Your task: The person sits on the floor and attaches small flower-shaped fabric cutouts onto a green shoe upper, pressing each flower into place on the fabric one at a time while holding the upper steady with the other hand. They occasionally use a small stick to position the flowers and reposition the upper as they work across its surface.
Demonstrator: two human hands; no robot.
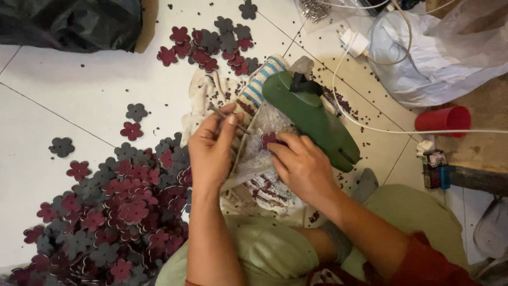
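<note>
My left hand (pixel 211 145) pinches a thin metal punch tool (pixel 225 117) between thumb and fingers, its tip angled toward a clear plastic bag of small beads (pixel 259 145). Beside it, my right hand (pixel 301 164) presses a maroon flower-shaped cutout (pixel 269 140) down onto that bag. Both hands work over a printed cloth (pixel 270 193) spread on the floor in front of my knees. A green handled tool (pixel 312 116) lies just beyond my right hand, resting on a blue-striped cloth (pixel 259 85).
A large heap of maroon and grey flower cutouts (pixel 116 212) lies at the left, a smaller cluster (pixel 211 45) farther off. A red cup (pixel 444 119), white cable and plug (pixel 353 41), plastic bags (pixel 423 58), a black bag (pixel 69 24) and a lighter (pixel 436 168) surround the spot.
</note>
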